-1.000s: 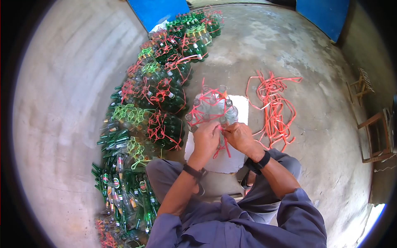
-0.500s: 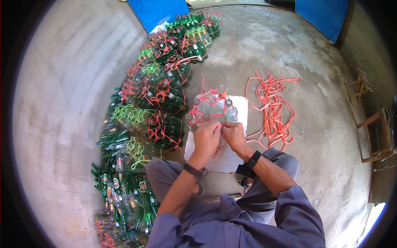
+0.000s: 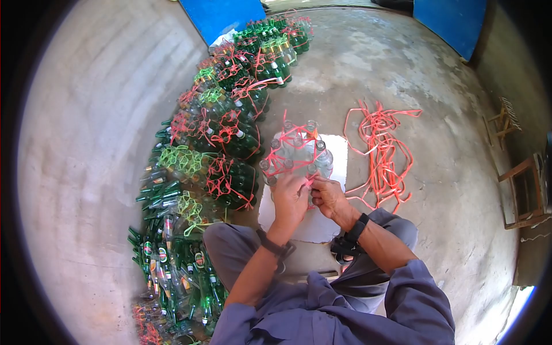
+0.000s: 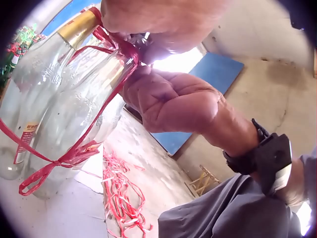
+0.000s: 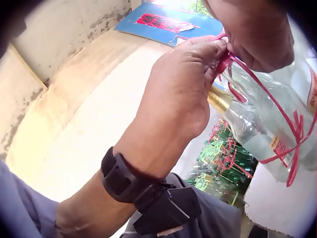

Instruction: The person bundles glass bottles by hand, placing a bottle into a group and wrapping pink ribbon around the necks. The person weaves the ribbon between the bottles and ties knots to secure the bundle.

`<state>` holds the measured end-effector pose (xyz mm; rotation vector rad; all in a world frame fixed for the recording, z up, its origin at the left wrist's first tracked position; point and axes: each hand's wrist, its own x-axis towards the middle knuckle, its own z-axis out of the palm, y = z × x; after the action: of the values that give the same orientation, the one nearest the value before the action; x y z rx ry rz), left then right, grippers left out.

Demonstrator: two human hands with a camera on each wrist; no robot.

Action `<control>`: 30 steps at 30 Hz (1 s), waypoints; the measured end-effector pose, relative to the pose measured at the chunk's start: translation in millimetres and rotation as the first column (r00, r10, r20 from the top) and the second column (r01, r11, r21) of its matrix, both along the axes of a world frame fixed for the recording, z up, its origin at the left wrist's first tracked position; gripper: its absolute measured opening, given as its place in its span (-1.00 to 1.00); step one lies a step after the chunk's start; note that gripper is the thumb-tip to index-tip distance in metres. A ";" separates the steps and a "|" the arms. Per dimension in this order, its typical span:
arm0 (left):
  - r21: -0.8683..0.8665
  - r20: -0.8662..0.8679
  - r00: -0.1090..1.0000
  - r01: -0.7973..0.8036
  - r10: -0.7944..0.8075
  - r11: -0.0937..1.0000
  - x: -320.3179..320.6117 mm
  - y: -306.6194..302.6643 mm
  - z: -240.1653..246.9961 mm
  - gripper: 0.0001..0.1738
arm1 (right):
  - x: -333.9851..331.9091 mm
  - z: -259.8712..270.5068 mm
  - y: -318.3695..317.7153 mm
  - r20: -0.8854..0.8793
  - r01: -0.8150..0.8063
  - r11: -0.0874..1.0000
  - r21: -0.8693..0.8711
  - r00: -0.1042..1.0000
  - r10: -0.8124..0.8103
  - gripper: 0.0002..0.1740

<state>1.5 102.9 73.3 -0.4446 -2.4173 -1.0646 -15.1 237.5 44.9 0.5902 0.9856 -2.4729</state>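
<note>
A cluster of clear glass bottles (image 3: pixel 324 161) stands on a white board (image 3: pixel 336 146), with red plastic twine (image 3: pixel 280 150) woven around the necks. My left hand (image 3: pixel 289 198) pinches the twine at the near side of the cluster. My right hand (image 3: pixel 332 200) is right beside it and pinches the same twine, thumb tip against curled fingers. In the left wrist view, a strand of twine (image 4: pixel 101 111) runs down the bottles to a looped knot around their lower part. The right wrist view shows the fingertips meeting beside a gold-foiled bottle neck (image 5: pixel 218 100).
Tied bundles of green bottles (image 3: pixel 233 178) line the left side, with loose bottles (image 3: pixel 167 270) nearer me. A tangled heap of red twine (image 3: pixel 382 155) lies on the floor to the right. Farther right, a wooden frame (image 3: pixel 524 195) leans by the wall near a small stool (image 3: pixel 503 123).
My right hand has turned and drawn slightly down, so its curled fingers show more. The twine ends that hung below the hands are now mostly hidden. My left hand stays at the cluster.
</note>
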 end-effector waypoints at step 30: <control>0.050 -0.015 1.000 0.012 -0.011 0.999 1.6 0.8 -2.5 -0.76 | 2.3 -5.4 -1.0 -0.069 -0.038 0.997 -0.064 0.997 0.033 -0.90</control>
<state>3.1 103.7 70.8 -0.4482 -2.3720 -1.1208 -12.7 236.5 39.5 0.4672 0.9289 -2.4978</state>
